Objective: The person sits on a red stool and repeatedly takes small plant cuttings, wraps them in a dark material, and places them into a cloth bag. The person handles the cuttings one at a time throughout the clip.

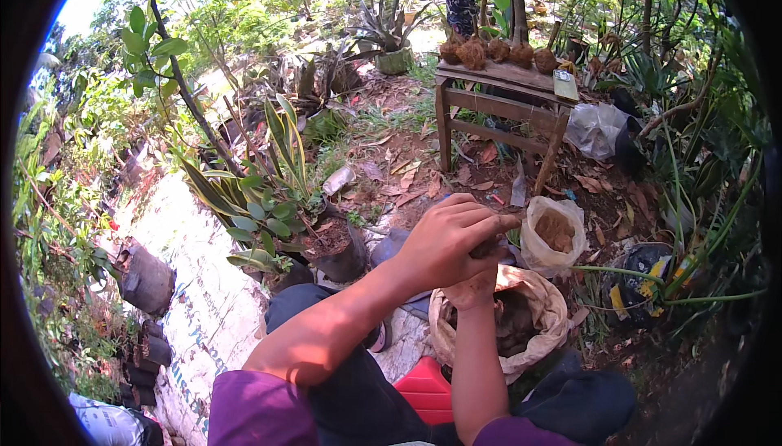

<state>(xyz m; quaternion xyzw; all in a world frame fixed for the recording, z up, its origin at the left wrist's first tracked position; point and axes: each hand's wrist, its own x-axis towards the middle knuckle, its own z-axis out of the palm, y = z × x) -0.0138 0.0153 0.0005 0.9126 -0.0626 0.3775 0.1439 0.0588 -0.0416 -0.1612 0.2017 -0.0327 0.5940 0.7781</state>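
My left hand (450,231) is curled over the top of my right hand (472,287), and the two meet above an open beige sack (551,303). A bit of something dark and rough shows between them, but the closed fingers hide most of it. My left forearm crosses in from the lower left, while the right one rises almost straight up beside the sack. Dark brown lumpy stuff (515,328) lies inside the sack, whose rim is rolled outward. Just beyond it stands a whitish plastic bag (533,254) holding brown, crumbly material (556,230).
A wooden bench (497,97) at the back right bears several brown, fibrous coconuts (471,54). Potted plants with long yellow-edged leaves (204,188) stand left of my arms. A red plastic piece (423,393) shows between my legs. A crumpled clear bag (593,130) lies beside the bench.
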